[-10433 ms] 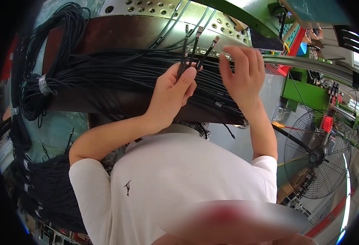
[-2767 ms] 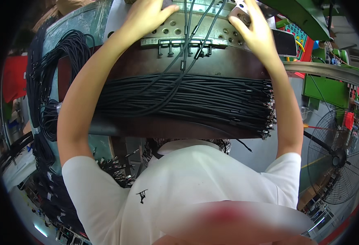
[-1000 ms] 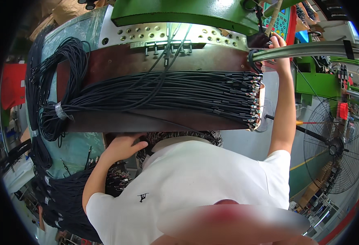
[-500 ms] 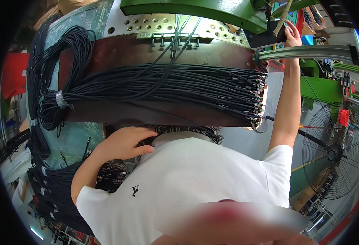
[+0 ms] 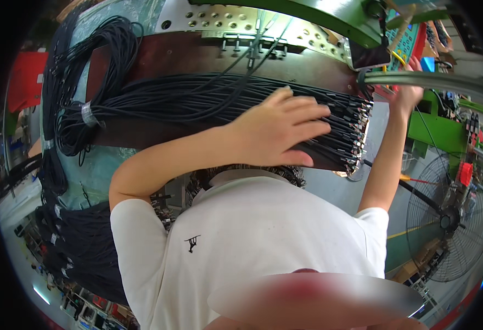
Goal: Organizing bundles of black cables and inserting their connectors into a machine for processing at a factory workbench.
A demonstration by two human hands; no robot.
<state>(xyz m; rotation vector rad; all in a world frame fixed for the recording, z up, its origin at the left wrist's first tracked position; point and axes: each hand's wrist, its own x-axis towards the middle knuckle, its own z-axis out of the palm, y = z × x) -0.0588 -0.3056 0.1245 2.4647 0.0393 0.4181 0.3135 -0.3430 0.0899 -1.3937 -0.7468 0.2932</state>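
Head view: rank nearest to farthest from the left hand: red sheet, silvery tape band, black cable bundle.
1. Black cable bundle: beneath the left hand, contact unclear.
2. Silvery tape band: left of the hand, around the bundle.
3. Red sheet: farther left, near the picture's edge.

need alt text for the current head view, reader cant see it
A person's left hand is spread open over a bundle of black cables on a brown board. The right hand, upper right, is partly hidden behind a metal rail. Green machinery stands beyond the board, with a large fan at right.
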